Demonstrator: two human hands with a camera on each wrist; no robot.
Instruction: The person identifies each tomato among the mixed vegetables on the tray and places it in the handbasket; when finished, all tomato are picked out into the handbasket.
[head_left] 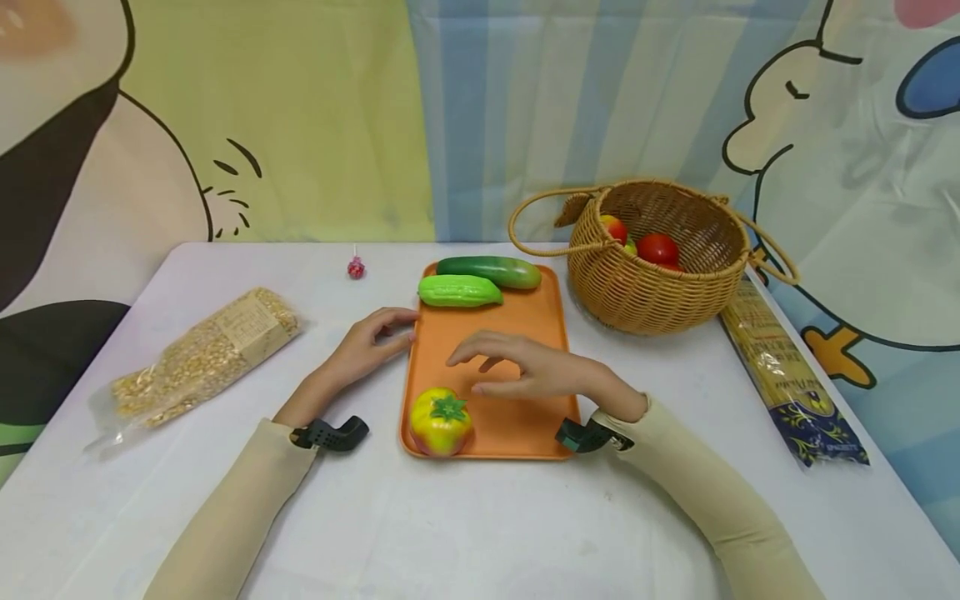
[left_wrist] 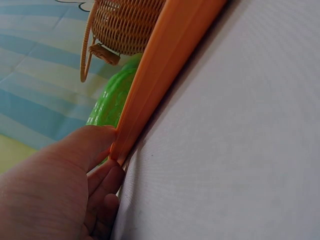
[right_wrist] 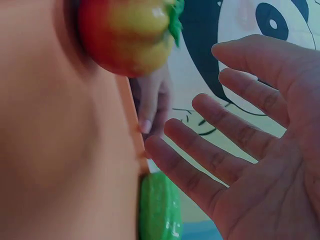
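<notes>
An orange tray [head_left: 525, 425] lies on the table. My left hand [head_left: 365, 346] is at its left side; in the left wrist view the thumb and fingers pinch the tray's rim [left_wrist: 150, 75]. Over the middle of the tray, my right hand [head_left: 528, 367] hovers with fingers spread and holds nothing. Near it, a yellow and red tomato [head_left: 440, 423] with a green leafy top sits in the tray's front left corner. At the tray's far end lie a dark green cucumber [head_left: 491, 271] and a bright green, bumpy vegetable [head_left: 459, 291], side by side.
Behind the tray to the right stands a wicker basket [head_left: 652, 300] holding red and yellow produce. A spaghetti packet [head_left: 795, 375] lies along the right edge. On the left are a clear bag of yellow kernels [head_left: 202, 358] and a small wrapped lollipop [head_left: 356, 267].
</notes>
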